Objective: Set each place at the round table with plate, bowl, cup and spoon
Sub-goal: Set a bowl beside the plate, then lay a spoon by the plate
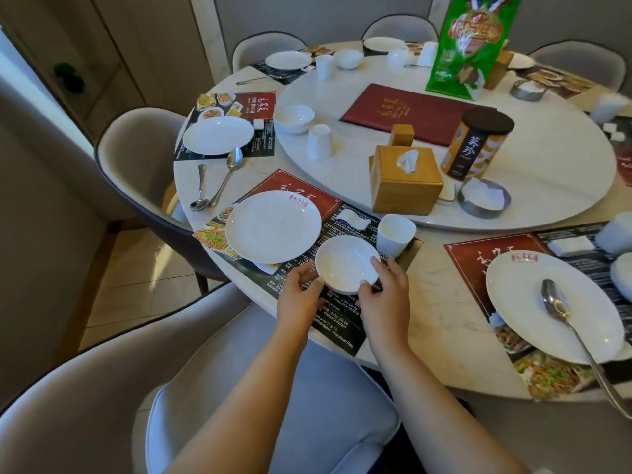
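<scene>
Both hands, left (298,295) and right (386,295), fingers curled around the white bowl (347,263).

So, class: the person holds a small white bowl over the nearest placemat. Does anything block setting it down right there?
Nothing visible does. The small white ceramic bowl, held by the left hand and right hand, sits between the large white round plate and the white handleless cup, over bare printed placemat.
</scene>
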`<state>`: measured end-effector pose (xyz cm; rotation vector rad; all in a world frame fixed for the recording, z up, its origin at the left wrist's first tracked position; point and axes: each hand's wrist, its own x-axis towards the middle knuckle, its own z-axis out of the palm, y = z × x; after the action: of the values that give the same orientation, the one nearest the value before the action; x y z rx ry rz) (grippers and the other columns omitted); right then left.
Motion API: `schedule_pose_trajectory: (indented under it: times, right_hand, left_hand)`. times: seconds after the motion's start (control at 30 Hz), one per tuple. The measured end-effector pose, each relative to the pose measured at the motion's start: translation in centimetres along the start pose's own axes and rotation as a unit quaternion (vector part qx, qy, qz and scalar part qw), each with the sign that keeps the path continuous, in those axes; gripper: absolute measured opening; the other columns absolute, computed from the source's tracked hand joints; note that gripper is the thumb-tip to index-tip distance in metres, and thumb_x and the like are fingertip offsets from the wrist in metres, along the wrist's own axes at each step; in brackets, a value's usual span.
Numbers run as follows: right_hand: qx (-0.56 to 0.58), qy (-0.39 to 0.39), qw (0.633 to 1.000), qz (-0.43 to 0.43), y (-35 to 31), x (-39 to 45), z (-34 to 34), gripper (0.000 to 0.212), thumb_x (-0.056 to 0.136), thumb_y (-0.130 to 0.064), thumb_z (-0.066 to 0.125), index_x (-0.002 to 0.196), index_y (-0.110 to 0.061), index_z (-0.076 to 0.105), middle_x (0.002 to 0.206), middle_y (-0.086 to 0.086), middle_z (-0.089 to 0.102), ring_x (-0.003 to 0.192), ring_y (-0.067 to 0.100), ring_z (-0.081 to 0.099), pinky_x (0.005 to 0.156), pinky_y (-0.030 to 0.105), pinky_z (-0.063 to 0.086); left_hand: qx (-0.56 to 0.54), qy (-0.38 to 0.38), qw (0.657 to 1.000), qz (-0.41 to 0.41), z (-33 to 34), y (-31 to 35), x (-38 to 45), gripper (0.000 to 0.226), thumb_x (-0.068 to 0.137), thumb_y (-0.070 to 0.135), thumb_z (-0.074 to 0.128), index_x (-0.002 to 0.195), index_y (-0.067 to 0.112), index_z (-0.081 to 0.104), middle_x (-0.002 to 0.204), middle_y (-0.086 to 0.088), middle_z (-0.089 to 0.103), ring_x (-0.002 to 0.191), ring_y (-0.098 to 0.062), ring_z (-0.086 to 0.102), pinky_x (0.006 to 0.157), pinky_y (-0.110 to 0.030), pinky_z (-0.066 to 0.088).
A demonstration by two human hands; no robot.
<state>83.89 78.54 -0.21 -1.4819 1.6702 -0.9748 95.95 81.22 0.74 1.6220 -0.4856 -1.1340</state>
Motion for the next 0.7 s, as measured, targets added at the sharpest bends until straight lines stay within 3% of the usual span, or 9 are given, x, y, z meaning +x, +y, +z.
schedule_pose_trajectory:
  times: [0.1,0.13,0.2,0.33,0.4,0.57,0.7]
  right_hand:
    - [0.032,0.068,0.997,-0.022,-1.5,-2.3,0.7,0.033,0.088,-0.003,0.056,0.112,-0.024,0.064,0.127,-0.006,0.047,0.08,0.01,0.061,0.072,0.02,0.053]
    - [0.041,0.083,0.995,-0.032,-2.1,-3.2,1.1,0.032,0.086,0.0,0.055,0.106,-0.024,0.065,0.118,-0.005,0.052,0.075,0.012,0.06,0.067,0.014,0.049]
    - [0.05,0.104,0.993,-0.033,-2.9,-5.0,2.4,0.031,0.084,0.002,0.054,0.097,-0.024,0.065,0.107,-0.003,0.058,0.08,0.015,0.062,0.066,0.012,0.045]
    - [0.119,0.116,0.986,0.022,-4.8,-8.6,6.0,0.034,0.082,-0.005,0.054,0.083,-0.038,0.063,0.094,-0.007,0.064,0.087,0.022,0.066,0.074,0.041,0.056]
    - [0.161,0.119,0.979,0.049,-6.1,-10.5,7.6,0.031,0.083,-0.007,0.053,0.083,-0.037,0.064,0.088,-0.01,0.063,0.086,0.026,0.066,0.07,0.046,0.057]
    - [0.168,0.106,0.978,0.063,-8.5,-13.3,10.2,0.027,0.087,-0.004,0.054,0.091,-0.028,0.066,0.087,-0.009,0.063,0.085,0.018,0.064,0.077,0.043,0.056]
    - [0.139,0.09,0.984,0.059,-9.8,-14.0,11.7,0.02,0.089,-0.009,0.056,0.097,-0.023,0.067,0.083,-0.01,0.061,0.083,0.015,0.061,0.071,0.026,0.048]
  left_hand:
    - [-0.016,-0.03,0.999,0.003,-2.2,0.6,-0.5,0.025,0.095,0.014,0.055,0.119,0.022,0.054,0.107,-0.003,0.063,0.098,-0.019,0.065,0.085,-0.037,0.057]
    - [-0.011,-0.041,0.999,0.008,-3.3,0.7,-0.6,0.022,0.096,0.013,0.053,0.117,0.02,0.056,0.106,-0.004,0.063,0.095,-0.019,0.065,0.083,-0.035,0.056]
    - [-0.004,-0.066,0.998,0.014,-5.7,1.0,-0.9,0.018,0.098,0.012,0.049,0.112,0.017,0.059,0.103,-0.005,0.063,0.088,-0.017,0.063,0.08,-0.032,0.054]
    - [0.03,-0.094,0.995,0.018,-11.4,1.3,-0.9,0.015,0.098,0.012,0.048,0.106,0.018,0.06,0.101,-0.005,0.065,0.087,-0.016,0.064,0.078,-0.03,0.054]
    - [0.037,-0.095,0.995,0.021,-14.0,1.6,-0.9,0.015,0.098,0.013,0.049,0.108,0.017,0.06,0.099,-0.003,0.066,0.085,-0.013,0.064,0.074,-0.029,0.053]
    - [0.03,-0.103,0.994,0.027,-18.9,2.5,-0.6,0.013,0.096,0.013,0.053,0.103,0.019,0.063,0.098,-0.007,0.069,0.081,-0.015,0.064,0.066,-0.026,0.049]
    - [0.024,-0.091,0.995,0.038,-21.5,3.0,0.2,0.015,0.095,0.011,0.054,0.1,0.019,0.065,0.092,-0.003,0.069,0.079,-0.014,0.065,0.067,-0.029,0.05]
